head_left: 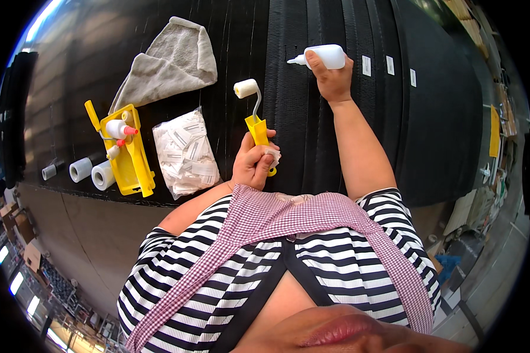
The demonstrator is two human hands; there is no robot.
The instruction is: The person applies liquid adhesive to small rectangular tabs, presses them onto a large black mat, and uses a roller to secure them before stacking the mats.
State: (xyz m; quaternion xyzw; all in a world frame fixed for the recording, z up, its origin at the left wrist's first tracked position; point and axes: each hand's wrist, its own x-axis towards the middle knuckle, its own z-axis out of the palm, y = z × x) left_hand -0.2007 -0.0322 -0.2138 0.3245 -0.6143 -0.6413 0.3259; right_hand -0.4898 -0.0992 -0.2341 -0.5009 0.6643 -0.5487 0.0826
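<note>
My left hand (253,160) is closed round the yellow handle of a small paint roller (257,126), whose white roller head points away from me. A crumpled bit of white paper or label shows between the same fingers. Farther out and to the right, my right hand (337,79) grips a white squeeze bottle (327,57) lying on its side, its narrow nozzle pointing left. The nozzle is above or on a textured black strip (287,82); I cannot tell if it touches. Three small white labels (390,65) sit on the black strips to the right of this hand.
Left of my left hand lies a clear bag of white labels (186,154). Beyond it are a yellow paint tray (136,170) holding another roller and red-capped bottles, several white rolls (103,175), and a grey cloth (176,56). All rest on a black-covered table (235,35).
</note>
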